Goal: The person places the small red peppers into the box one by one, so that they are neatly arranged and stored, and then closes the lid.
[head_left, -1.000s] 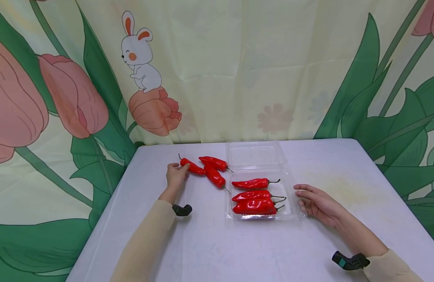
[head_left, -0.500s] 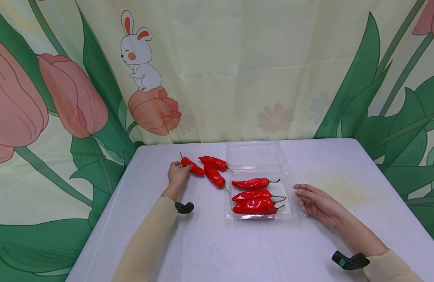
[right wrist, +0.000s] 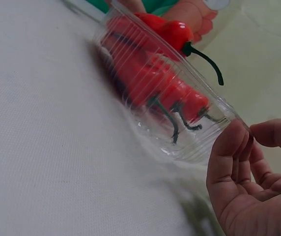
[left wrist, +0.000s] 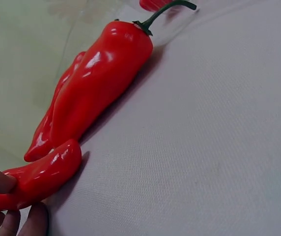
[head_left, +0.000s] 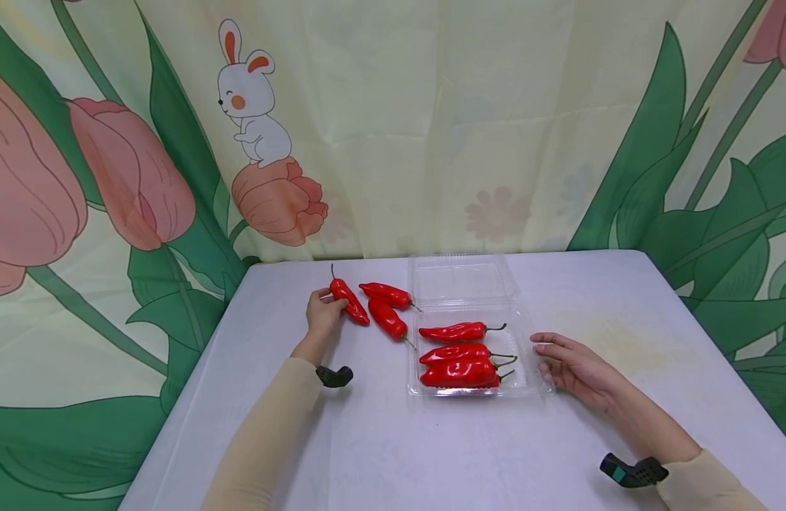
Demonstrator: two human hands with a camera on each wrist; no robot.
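Note:
My left hand (head_left: 323, 318) pinches a red chili pepper (head_left: 350, 301) at the table's far left, its stem pointing away. In the left wrist view, the thumb lies on top of this pepper (left wrist: 47, 174) and fingers beneath it. Two more red peppers (head_left: 388, 319) lie just right of it, touching each other. An open clear plastic box (head_left: 415, 387) holds several red peppers (head_left: 453, 332), their green stems toward the right. My right hand (head_left: 578, 369) is at the box's right side; in the right wrist view, its thumb and fingers (right wrist: 231, 140) pinch the rim.
The box's clear lid (head_left: 460, 280) lies folded back toward the table's far edge. A white cloth covers the table (head_left: 393, 454). Behind it hangs a curtain (head_left: 393, 128) printed with tulips and a rabbit.
The pepper in my left hand has turned more upright in the head view, and its lower end has come away from the neighbouring pepper. The right hand and box stay nearly still.

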